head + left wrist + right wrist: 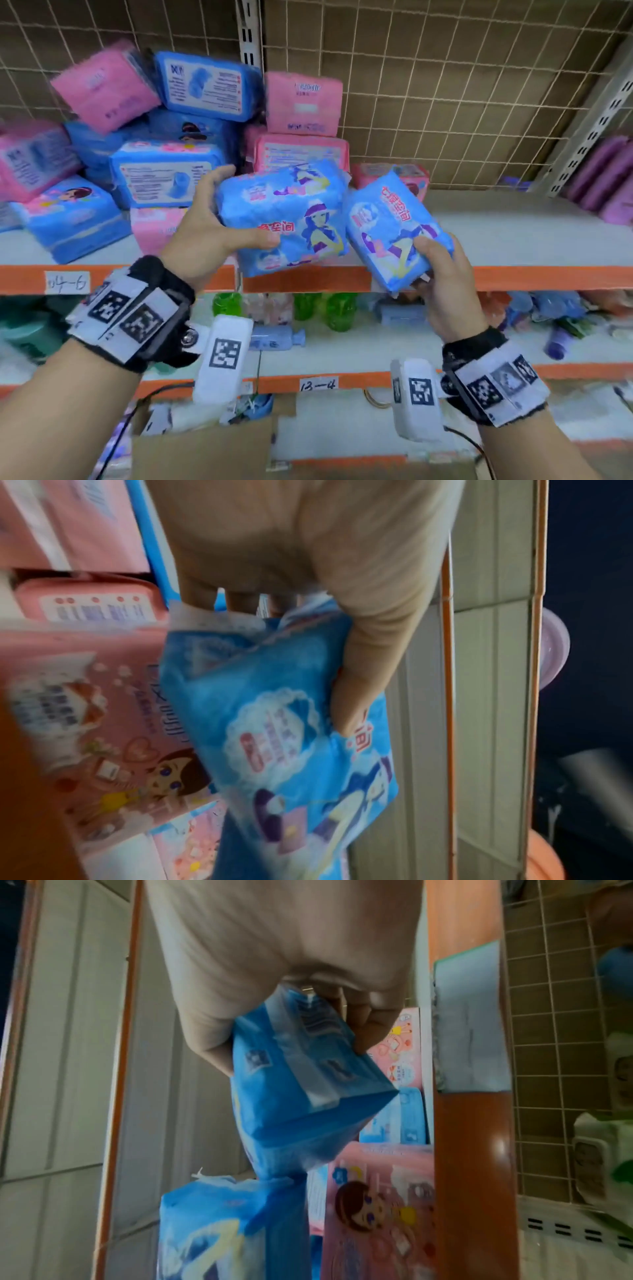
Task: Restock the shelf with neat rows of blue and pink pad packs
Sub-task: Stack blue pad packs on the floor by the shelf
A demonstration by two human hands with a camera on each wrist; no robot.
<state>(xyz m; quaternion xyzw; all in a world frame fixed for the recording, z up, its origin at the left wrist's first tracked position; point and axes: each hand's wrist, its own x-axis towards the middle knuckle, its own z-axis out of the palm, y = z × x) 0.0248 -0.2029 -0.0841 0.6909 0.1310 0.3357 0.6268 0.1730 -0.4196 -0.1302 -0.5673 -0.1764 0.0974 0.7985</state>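
My left hand (219, 226) grips a blue pad pack (284, 216) by its left end, thumb on the printed front, just above the shelf's front edge; the left wrist view shows the same blue pack (274, 723) under my left hand (308, 593). My right hand (442, 274) holds a second blue pack (394, 229) by its lower right corner, tilted, beside the first; in the right wrist view this pack (301, 1085) hangs below my right hand (291, 988). Behind them pink packs (301, 102) are stacked, and a loose pile of blue and pink packs (164, 171) fills the shelf's left.
The white shelf board (513, 226) with an orange front rail (548, 277) lies bare to the right. A wire mesh back (445, 85) stands behind it. Purple packs (606, 178) sit at the far right. Green bottles (339, 308) stand on the lower shelf; a cardboard box (205, 452) is below.
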